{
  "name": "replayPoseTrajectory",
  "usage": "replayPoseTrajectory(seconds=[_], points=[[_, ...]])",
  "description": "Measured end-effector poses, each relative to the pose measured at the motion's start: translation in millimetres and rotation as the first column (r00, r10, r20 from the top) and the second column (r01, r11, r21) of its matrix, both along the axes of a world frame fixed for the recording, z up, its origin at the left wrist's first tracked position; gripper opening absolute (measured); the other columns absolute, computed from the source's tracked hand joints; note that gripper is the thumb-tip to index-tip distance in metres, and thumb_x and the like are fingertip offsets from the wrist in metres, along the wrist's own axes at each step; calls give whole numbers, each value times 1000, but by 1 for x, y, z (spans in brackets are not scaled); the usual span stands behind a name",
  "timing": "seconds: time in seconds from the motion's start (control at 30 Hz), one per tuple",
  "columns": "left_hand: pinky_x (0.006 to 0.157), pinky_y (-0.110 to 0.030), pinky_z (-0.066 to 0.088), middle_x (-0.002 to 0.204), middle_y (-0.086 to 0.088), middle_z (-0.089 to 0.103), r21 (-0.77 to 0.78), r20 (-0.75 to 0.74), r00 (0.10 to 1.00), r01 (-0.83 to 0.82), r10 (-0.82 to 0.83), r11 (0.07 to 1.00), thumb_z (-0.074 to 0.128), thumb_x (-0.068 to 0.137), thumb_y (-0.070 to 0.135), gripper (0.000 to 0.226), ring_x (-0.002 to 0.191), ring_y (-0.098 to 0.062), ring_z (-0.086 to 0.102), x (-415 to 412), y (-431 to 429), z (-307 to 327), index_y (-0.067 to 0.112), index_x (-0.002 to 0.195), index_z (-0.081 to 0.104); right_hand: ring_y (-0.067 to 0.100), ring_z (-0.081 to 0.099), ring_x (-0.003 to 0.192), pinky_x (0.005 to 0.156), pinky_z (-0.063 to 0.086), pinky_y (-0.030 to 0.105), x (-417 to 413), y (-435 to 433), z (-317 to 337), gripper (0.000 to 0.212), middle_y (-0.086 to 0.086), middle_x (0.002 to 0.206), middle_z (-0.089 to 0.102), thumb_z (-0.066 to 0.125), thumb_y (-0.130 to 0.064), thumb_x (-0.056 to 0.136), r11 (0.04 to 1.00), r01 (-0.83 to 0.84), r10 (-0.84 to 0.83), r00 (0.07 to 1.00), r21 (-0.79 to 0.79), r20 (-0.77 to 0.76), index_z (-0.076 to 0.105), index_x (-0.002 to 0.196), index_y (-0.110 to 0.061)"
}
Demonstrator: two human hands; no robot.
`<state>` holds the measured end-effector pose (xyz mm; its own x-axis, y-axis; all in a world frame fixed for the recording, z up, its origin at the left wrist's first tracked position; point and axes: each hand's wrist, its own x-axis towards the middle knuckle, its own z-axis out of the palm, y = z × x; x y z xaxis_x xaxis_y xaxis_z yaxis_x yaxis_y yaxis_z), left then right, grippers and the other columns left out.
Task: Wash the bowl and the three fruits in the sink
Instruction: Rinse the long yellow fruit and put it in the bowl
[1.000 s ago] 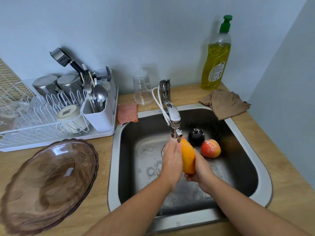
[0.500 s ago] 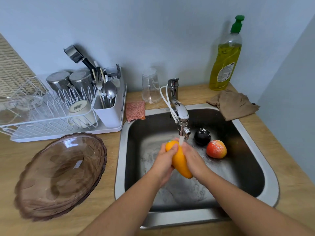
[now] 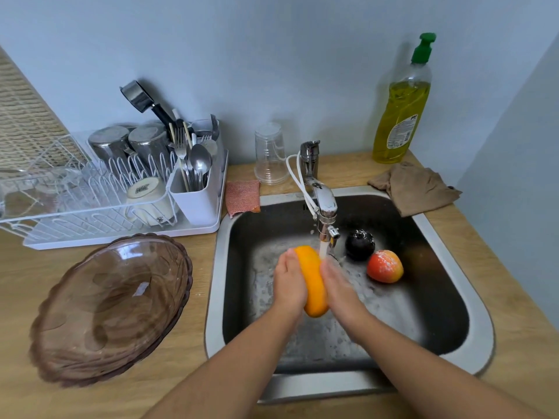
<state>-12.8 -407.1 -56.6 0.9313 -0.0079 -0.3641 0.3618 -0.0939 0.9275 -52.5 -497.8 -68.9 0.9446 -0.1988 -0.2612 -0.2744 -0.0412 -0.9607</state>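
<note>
Half a second ago the left hand's fingers were curling over the top end of the mango (image 3: 313,282), and the fruit was leaning over. Now the mango is standing nearly straight up, and its top end is poking out above both hands. The hands have slid lower down its sides.

The left hand (image 3: 289,282) is hugging the left side of the mango, with its fingers (image 3: 287,260) close together and bending round the fruit. The right hand (image 3: 338,285) is hugging the right side the same way, though the splashing is blurring it a little. So the mango is being squeezed between the two hands, above the middle of the sink (image 3: 216,282).

Water (image 3: 323,249) is running from the tap (image 3: 325,204) and is landing just beside the top of the mango, on the right hand's fingers.

The dark fruit (image 3: 360,244) and the red fruit (image 3: 384,266) are lying next to each other on the sink floor, to the right of the hands, just as before. The brown glass bowl (image 3: 112,306) is sitting on the counter (image 3: 196,382), left of the sink.
</note>
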Motion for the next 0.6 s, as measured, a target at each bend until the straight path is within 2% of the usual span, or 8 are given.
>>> replayPoseTrajectory(seconds=[0.07, 0.13, 0.2, 0.3, 0.37, 0.47, 0.53, 0.6], points=[[105, -47, 42, 127, -4, 53, -55, -84, 996, 26, -31, 998, 32, 101, 45, 38, 116, -22, 52, 9, 6, -5, 26, 131, 47, 3, 50, 115, 98, 39, 24, -11, 0, -11, 42, -17, 128, 49, 39, -32, 100, 997, -79, 79, 997, -14, 17, 32, 141, -36], [100, -52, 47, 128, -10, 55, -82, -153, 977, 138, -149, 987, 37, 100, 45, 37, 113, -28, 56, 9, 10, -6, 29, 130, 50, 8, 56, 112, 94, 49, 31, -16, -9, -20, 47, -11, 125, 57, 50, -23, 96, 992, -116, 116, 993, 52, 8, 34, 139, -34], [98, -48, 49, 132, -7, 54, -76, -170, 945, 271, -281, 959, 40, 99, 45, 34, 114, -27, 56, 6, 11, -8, 36, 130, 50, 19, 59, 114, 91, 54, 38, -17, -22, -26, 56, 2, 128, 58, 64, -18, 89, 990, -130, 131, 991, 56, -23, 38, 137, -34], [92, -40, 47, 131, 1, 45, -61, -188, 896, 399, -403, 915, 42, 99, 42, 35, 115, -23, 50, 1, 13, -6, 43, 135, 42, 22, 61, 108, 85, 57, 38, -18, -35, -23, 64, 2, 123, 56, 74, -16, 81, 979, -201, 198, 978, -33, -67, 41, 132, -37], [94, -40, 47, 132, 2, 43, -65, -205, 887, 409, -413, 910, 48, 98, 39, 39, 115, -22, 47, 0, 15, -8, 39, 136, 41, 20, 61, 104, 80, 57, 33, -18, -42, -21, 66, 0, 120, 54, 76, -12, 78, 976, -202, 195, 977, -82, -84, 40, 127, -38], [98, -43, 47, 135, -2, 44, -9, -215, 896, 396, -388, 918, 52, 96, 35, 35, 117, -24, 47, -3, 16, -11, 30, 130, 46, 22, 61, 102, 80, 58, 39, -18, -43, -20, 68, 0, 119, 52, 80, -12, 72, 968, -195, 178, 977, -156, -117, 40, 120, -40], [95, -42, 49, 133, -4, 45, 27, -246, 906, 362, -344, 932, 50, 97, 34, 29, 116, -26, 48, -6, 20, -12, 29, 125, 46, 20, 61, 98, 80, 57, 39, -18, -36, -21, 68, -1, 115, 54, 82, -17, 70, 943, -231, 201, 969, -238, -143, 40, 119, -38], [91, -41, 51, 132, -6, 44, 58, -264, 918, 321, -296, 945, 46, 98, 34, 26, 114, -27, 49, -9, 27, -14, 29, 124, 44, 16, 60, 96, 78, 54, 32, -19, -24, -20, 69, -2, 113, 55, 82, -26, 69, 905, -259, 218, 963, -337, -155, 39, 122, -37]])
